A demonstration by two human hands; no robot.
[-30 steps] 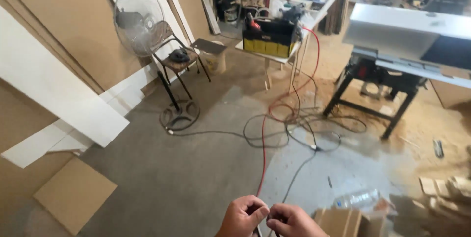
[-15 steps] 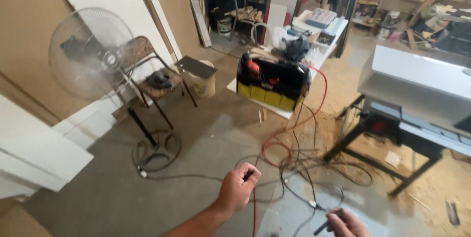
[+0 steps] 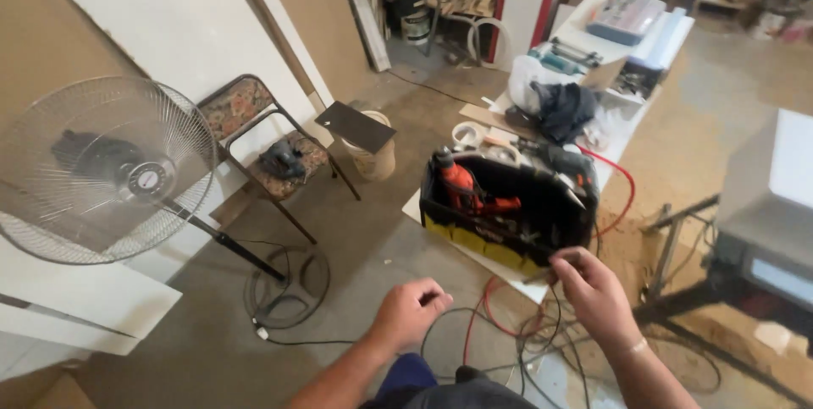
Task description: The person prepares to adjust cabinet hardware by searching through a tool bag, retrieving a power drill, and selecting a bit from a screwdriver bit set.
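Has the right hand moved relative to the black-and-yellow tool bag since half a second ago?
Yes. The right hand has come up to the tool bag, fingers at its near corner; earlier it was low, well short of the bag.

one head cam, looks down n forward over both hands, near; floor n bench beyond.

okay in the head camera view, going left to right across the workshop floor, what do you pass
Standing fan → folding chair → bucket with a dark board on top → left hand → black and yellow tool bag → right hand → grey machine on a stand.
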